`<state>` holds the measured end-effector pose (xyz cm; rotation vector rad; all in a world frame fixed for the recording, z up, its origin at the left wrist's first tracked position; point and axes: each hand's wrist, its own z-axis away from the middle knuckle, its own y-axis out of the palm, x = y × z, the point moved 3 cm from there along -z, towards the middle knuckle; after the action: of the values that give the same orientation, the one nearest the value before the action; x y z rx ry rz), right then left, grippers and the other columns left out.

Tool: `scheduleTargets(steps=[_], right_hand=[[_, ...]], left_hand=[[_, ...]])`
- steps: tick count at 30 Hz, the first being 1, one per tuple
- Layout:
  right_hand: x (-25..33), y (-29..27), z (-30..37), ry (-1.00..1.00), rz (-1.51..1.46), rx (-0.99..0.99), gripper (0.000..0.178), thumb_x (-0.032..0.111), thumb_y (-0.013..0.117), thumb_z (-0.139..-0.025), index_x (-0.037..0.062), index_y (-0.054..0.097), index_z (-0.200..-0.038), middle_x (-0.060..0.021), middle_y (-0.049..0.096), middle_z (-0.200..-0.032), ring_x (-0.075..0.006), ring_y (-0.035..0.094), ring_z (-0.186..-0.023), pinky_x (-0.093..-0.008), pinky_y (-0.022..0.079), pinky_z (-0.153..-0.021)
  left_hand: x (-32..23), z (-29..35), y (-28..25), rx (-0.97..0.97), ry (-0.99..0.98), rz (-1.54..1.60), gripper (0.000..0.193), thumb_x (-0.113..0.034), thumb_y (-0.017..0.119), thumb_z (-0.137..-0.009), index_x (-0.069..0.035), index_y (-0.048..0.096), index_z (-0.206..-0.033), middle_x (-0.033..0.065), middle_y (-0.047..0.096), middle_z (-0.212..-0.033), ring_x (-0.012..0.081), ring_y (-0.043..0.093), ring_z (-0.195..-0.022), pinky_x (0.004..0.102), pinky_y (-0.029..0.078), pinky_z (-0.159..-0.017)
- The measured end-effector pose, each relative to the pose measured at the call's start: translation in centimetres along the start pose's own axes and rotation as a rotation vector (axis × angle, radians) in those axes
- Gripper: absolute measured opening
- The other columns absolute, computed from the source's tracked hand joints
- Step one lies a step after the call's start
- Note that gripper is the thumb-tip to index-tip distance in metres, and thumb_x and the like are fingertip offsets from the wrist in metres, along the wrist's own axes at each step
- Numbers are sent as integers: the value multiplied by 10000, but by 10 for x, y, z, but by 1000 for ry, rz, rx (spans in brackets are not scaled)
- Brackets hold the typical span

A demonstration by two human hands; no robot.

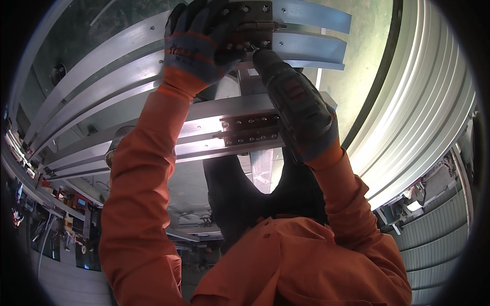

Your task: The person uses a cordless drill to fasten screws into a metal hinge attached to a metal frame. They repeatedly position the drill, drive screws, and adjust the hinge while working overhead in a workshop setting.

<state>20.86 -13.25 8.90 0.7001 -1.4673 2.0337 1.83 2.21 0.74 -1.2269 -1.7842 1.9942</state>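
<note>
My left hand, in a grey glove with an orange cuff, lies over a dark brown hinge on two aluminium profiles. Its fingers and thumb close round the hinge's left part, partly hiding it. In my right hand, also gloved, is a black cordless drill, gripped below its body. The drill's bit meets the near leaf of the hinge, by a row of screw holes. Closer to me, a second brown hinge sits on another pair of profiles, with screw heads along both leaves.
Long aluminium profiles run out to the left. On the right stand stacked pale profiles beside a dark strip. A metal support rises between my legs. Tools and parts crowd the lower left.
</note>
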Motion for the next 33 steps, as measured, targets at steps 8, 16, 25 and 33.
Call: scheduleTargets(steps=[8, 16, 25, 33], right_hand=[[8, -4, -8, 5, 2, 26, 467, 61, 709, -907, 40, 680, -1372, -198, 703, -1340, -384, 745, -1076, -428, 619, -917], [7, -8, -2, 18, 61, 45, 434, 105, 736, -894, 35, 695, -1320, -177, 736, -1244, -373, 755, -985, -429, 625, -849], [6, -5, -1, -58, 119, 35, 347, 128, 741, -882, 76, 730, -1225, -141, 751, -1162, -340, 754, -888, -426, 621, -745], [5, -2, 2, -11, 95, 15, 318, 141, 729, -883, 90, 739, -1196, -133, 756, -1151, -326, 753, -890, -420, 618, -753]], left_hand=[[4, 2, 2, -25, 8, -20, 779, -557, 879, -724, -257, 709, -1423, 119, 599, -1485, 428, 534, -1356, 639, 388, -1181], [7, -3, 4, -61, 54, 19, 738, -533, 883, -740, -259, 722, -1406, 104, 624, -1463, 413, 566, -1318, 600, 428, -1144], [6, -3, 0, -53, 50, 36, 724, -513, 889, -728, -269, 732, -1391, 112, 622, -1466, 416, 567, -1316, 604, 428, -1141], [13, -1, 8, -175, 150, 31, 672, -485, 905, -748, -272, 755, -1368, 74, 684, -1383, 361, 649, -1167, 515, 532, -1002]])
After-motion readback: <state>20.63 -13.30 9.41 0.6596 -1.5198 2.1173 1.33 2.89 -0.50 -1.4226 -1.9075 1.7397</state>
